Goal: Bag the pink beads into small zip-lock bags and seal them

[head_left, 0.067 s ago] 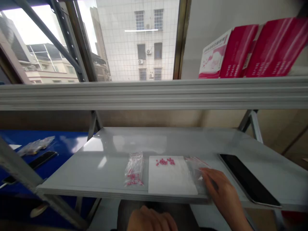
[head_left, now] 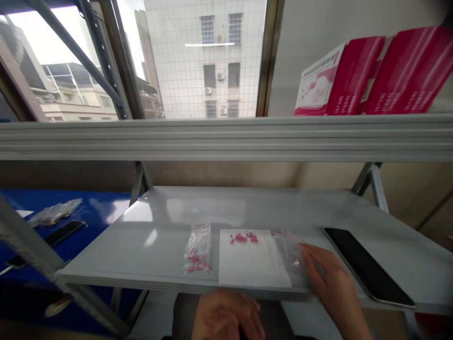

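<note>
On a grey metal shelf lies a white sheet with a small cluster of pink beads near its far edge. To its left is a small clear bag holding more pink beads. My right hand is at the right of the sheet, its fingers on a clear plastic bag. My left hand is blurred, low in view below the shelf's front edge, and touches nothing I can make out.
A black tablet lies right of my right hand. Left of the shelf are a blue surface, a black phone and a plastic packet. Red-and-white boxes stand on the upper shelf, whose rail crosses the view.
My right hand has shifted slightly right along the clear bag. My left hand has risen a little and moved slightly right.
</note>
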A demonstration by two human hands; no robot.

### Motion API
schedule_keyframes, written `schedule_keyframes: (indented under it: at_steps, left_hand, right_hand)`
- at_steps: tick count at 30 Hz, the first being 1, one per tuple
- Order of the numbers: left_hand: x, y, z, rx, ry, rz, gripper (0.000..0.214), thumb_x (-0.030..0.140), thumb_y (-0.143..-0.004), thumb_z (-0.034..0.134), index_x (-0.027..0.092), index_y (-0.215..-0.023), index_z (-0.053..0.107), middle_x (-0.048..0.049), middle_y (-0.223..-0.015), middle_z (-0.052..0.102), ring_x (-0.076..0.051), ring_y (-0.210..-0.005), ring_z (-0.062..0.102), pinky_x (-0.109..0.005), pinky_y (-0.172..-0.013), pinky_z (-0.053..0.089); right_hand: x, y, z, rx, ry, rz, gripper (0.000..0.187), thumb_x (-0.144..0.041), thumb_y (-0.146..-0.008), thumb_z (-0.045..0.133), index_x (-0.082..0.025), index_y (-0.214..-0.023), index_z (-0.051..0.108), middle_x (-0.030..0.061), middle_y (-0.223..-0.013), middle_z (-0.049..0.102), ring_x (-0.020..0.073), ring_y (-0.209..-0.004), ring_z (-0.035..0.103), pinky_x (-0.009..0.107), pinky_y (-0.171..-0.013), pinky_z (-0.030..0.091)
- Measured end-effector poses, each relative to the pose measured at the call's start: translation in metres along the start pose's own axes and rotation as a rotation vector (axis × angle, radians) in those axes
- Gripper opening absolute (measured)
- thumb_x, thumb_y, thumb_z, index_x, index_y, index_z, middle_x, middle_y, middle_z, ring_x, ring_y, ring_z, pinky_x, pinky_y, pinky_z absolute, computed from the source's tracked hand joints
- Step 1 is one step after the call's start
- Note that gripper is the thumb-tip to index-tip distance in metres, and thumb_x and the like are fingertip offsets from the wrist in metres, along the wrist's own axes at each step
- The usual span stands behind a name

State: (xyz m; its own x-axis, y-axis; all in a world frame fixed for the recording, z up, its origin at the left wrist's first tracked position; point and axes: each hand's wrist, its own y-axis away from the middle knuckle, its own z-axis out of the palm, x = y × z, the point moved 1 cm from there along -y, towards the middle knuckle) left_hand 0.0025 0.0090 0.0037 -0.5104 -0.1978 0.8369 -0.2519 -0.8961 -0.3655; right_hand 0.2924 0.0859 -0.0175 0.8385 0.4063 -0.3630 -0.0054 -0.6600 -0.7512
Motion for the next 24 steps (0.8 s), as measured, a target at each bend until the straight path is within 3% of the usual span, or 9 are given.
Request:
schedule_keyframes:
  at_steps: [1,4,5,9,13,15,20,22,24]
  left_hand:
    - [-0.003,-0.005,0.004,0.091,0.084,0.0,0.037,0.049,-0.085,0.076,0.029,-0.116,0.075,-0.0057,-0.088,0.078,-0.024,-0.087,0.074,-0.044,-0.093,0.056]
    - [-0.014,-0.017,0.017,0.317,0.288,-0.038,0.051,0.043,-0.077,0.085,0.025,-0.123,0.073,-0.0128,-0.12,0.075,-0.03,-0.119,0.066,-0.037,-0.093,0.057]
    - [-0.017,-0.019,0.02,0.352,0.328,-0.052,0.053,0.042,-0.075,0.087,0.024,-0.124,0.073,-0.014,-0.13,0.071,-0.032,-0.128,0.06,-0.036,-0.095,0.057]
    - [-0.031,-0.021,0.018,0.427,0.471,-0.073,0.058,0.051,-0.074,0.085,0.029,-0.126,0.073,-0.0111,-0.148,0.058,-0.037,-0.143,0.045,-0.043,-0.105,0.053]
    - [-0.03,-0.014,0.011,0.64,0.464,-0.139,0.053,0.058,-0.079,0.077,0.032,-0.125,0.072,-0.009,-0.147,0.059,-0.035,-0.139,0.051,-0.037,-0.095,0.059]
    - [-0.023,-0.011,0.01,0.748,0.366,-0.137,0.054,0.052,-0.081,0.078,0.03,-0.129,0.069,-0.0098,-0.145,0.062,-0.034,-0.133,0.057,-0.028,-0.081,0.062]
    - [-0.007,-0.015,0.01,0.835,0.259,-0.115,0.06,0.044,-0.076,0.084,0.019,-0.128,0.068,-0.0187,-0.129,0.07,-0.038,-0.121,0.066,-0.019,-0.048,0.056]
    - [-0.007,-0.017,0.01,0.805,0.252,-0.162,0.067,0.046,-0.071,0.086,0.015,-0.127,0.067,-0.0216,-0.119,0.074,-0.04,-0.117,0.068,-0.018,-0.04,0.052]
    - [-0.007,-0.018,0.012,0.788,0.234,-0.195,0.074,0.047,-0.069,0.088,0.013,-0.13,0.064,-0.0223,-0.112,0.076,-0.039,-0.11,0.072,-0.018,-0.038,0.05]
  right_hand:
    - [-0.006,-0.006,-0.003,0.071,0.017,0.024,0.037,-0.042,-0.099,0.05,-0.015,-0.098,0.075,0.0148,-0.097,0.077,0.0304,-0.092,0.071,0.045,-0.088,0.055]
    - [-0.04,-0.022,-0.009,0.344,0.027,0.082,0.033,-0.042,-0.097,0.056,-0.015,-0.093,0.074,0.0137,-0.091,0.076,0.0291,-0.084,0.071,0.042,-0.081,0.055]
    - [-0.058,-0.026,-0.007,0.358,-0.025,0.076,0.027,-0.038,-0.096,0.058,-0.016,-0.094,0.074,0.012,-0.09,0.076,0.0276,-0.083,0.07,0.041,-0.08,0.054]
    - [-0.137,-0.026,0.011,0.174,-0.31,-0.065,0.012,-0.018,-0.093,0.062,-0.021,-0.097,0.072,0.006,-0.089,0.074,0.0221,-0.082,0.068,0.035,-0.077,0.055]
    - [-0.187,-0.012,0.028,-0.12,-0.579,-0.148,0.016,-0.009,-0.081,0.063,-0.02,-0.09,0.071,0.0043,-0.079,0.07,0.0213,-0.075,0.064,0.033,-0.067,0.055]
    - [-0.191,-0.005,0.031,-0.171,-0.681,-0.104,0.015,-0.011,-0.08,0.064,-0.02,-0.089,0.071,0.0037,-0.079,0.069,0.0213,-0.077,0.064,0.033,-0.068,0.056]
    - [-0.163,0.003,0.038,0.025,-0.743,0.228,0.024,-0.018,-0.088,0.063,-0.023,-0.111,0.069,0.0049,-0.095,0.07,0.0177,-0.078,0.064,0.029,-0.07,0.055]
    - [-0.15,0.004,0.042,-0.092,-0.857,0.393,0.022,-0.027,-0.089,0.065,-0.02,-0.11,0.069,0.0059,-0.093,0.069,0.0179,-0.077,0.064,0.028,-0.067,0.054]
    - [-0.141,0.005,0.044,-0.28,-1.018,0.504,0.021,-0.038,-0.09,0.067,-0.018,-0.094,0.071,0.0044,-0.082,0.066,0.0175,-0.074,0.062,0.027,-0.065,0.052]
